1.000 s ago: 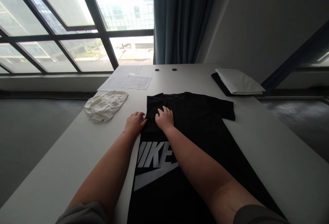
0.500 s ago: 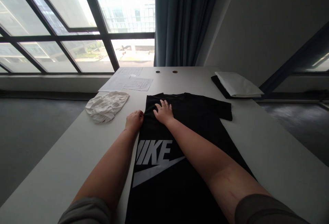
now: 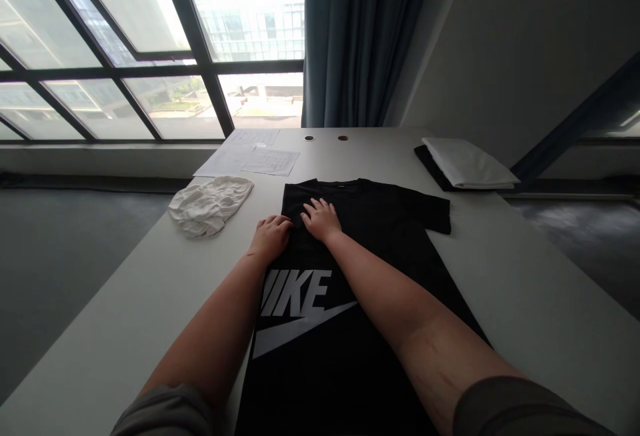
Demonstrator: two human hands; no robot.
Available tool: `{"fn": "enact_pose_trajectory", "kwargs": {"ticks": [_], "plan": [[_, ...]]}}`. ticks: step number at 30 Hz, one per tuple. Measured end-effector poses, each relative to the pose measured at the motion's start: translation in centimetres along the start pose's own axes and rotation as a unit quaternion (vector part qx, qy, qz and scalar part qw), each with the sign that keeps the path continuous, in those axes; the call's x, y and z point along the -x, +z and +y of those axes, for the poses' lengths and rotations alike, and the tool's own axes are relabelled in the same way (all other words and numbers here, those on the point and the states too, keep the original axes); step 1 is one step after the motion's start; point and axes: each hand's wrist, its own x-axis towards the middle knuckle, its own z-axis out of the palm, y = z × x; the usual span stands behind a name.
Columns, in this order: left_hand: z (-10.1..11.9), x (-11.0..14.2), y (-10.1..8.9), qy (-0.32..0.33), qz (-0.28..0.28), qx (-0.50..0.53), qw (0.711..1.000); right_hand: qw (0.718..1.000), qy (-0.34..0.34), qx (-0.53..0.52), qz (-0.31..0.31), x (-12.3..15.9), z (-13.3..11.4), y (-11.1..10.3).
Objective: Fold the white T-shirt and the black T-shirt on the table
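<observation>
Black T-shirt (image 3: 325, 343): flat on the white table (image 3: 125, 309), long axis running near to far, neckline (image 3: 343, 184) at the far end, near end out of view.
Left hand (image 3: 271, 235): nearer the left edge, touching there; fingers curled, gripping fabric or not, cannot tell.
Right hand (image 3: 321, 221): just inward, palm down, fingers spread, below the neckline.
White cloth (image 3: 213, 206): leftward, apart from both.

Shirt (image 3: 385, 223): black, big grey letters (image 3: 313, 293) | table (image 3: 125, 309): white | bunched cloth (image 3: 210, 204), left edge: white | folded cloths (image 3: 465, 159), near far right corner: white over black | curtain (image 3: 365, 36): blue
</observation>
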Motion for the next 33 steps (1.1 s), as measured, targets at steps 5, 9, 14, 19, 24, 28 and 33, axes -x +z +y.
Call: {"fn": "enact_pose_trajectory", "kwargs": {"ticks": [5,9,14,19,24,28,33], "plan": [[0.5,0.3,-0.3,0.019,-0.015,0.020,1.000,1.000,-0.007,-0.002,0.000,0.1,0.0,0.0],[0.2,0.2,0.2,0.000,-0.036,0.044,0.998,0.999,-0.033,0.004,-0.034,0.1,-0.2,-0.1],[0.6,0.3,0.7,-0.054,-0.053,0.002,0.997,0.998,-0.031,-0.001,-0.046,0.0,-0.3,-0.3],[1.4,1.1,0.9,-0.111,-0.116,-0.027,0.987,1.000,-0.019,-0.007,-0.023,0.0,-0.2,-0.2],[1.1,2.4,0.8,-0.115,-0.117,-0.031,0.986,1.000,-0.011,-0.010,0.014,0.3,-0.1,-0.1],[1.5,4.7,0.3,-0.066,-0.102,-0.044,0.992,1.000,-0.015,-0.014,-0.001,0.2,-0.2,-0.1],[4.0,9.7,0.1,-0.014,-0.085,-0.052,0.995,1.000,-0.010,-0.022,0.000,0.2,-0.2,-0.2]]}}
